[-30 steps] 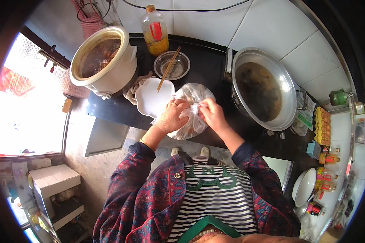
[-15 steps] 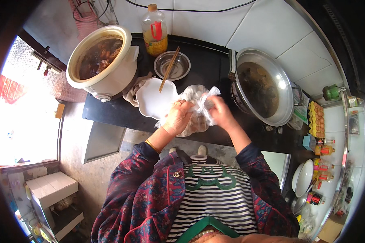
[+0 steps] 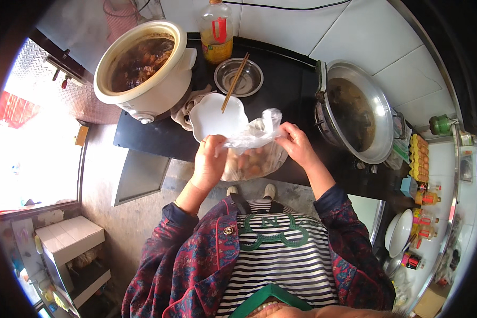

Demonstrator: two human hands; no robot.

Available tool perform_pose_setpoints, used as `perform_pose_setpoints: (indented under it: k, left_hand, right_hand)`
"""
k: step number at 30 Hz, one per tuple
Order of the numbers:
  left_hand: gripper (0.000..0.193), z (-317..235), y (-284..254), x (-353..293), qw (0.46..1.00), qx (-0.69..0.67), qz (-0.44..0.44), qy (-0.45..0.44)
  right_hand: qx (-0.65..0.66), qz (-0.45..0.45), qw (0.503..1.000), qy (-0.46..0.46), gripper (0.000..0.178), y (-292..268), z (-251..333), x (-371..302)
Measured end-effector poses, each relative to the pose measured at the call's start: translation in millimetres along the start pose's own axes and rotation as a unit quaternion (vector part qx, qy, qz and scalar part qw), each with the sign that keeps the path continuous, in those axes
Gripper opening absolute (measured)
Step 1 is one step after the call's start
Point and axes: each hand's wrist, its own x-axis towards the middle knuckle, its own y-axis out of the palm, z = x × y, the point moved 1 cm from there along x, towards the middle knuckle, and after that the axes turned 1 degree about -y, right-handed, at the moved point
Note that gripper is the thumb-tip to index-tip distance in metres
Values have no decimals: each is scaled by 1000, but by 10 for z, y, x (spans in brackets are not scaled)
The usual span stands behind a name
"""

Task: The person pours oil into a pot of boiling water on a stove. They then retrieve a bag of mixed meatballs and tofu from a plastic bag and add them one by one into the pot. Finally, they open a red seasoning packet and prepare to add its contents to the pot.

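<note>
Both my hands grip the top of a thin clear plastic bag (image 3: 249, 139) at the counter's front edge. Several reddish-brown, rounded pieces (image 3: 250, 162) show through its lower part; their kind I cannot make out. My left hand (image 3: 210, 161) pinches the bag's left side, and my right hand (image 3: 296, 143) pinches the right side, with the film stretched between them. Just behind the bag lies a white scalloped plate (image 3: 214, 114). A steel bowl (image 3: 253, 74) stands beyond it, with wooden chopsticks (image 3: 235, 85) across it, their ends reaching over the plate.
A white slow cooker (image 3: 161, 93) with dark food stands back left, near an oil bottle (image 3: 217, 47). A large metal pan (image 3: 384, 100) of brown liquid sits on the stove at right. Farther right are an egg tray (image 3: 420, 159), bottles (image 3: 426, 199) and a white basin (image 3: 400, 233).
My hands have moved apart, and the bunched bag top is now spread between them. The bag's contents show more clearly. The whole view has shifted slightly.
</note>
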Motion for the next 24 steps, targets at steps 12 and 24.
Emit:
perform_pose_setpoints:
  k: [12, 24]
  left_hand:
    - [26, -433, -136, 242, 996, -5, -89, 26]
    - [21, -964, -244, 345, 965, 53, -247, 69]
  right_hand:
    - [142, -106, 983, 41, 28, -337, 582, -21]
    - [195, -19, 981, -15, 19, -949, 1189, -98]
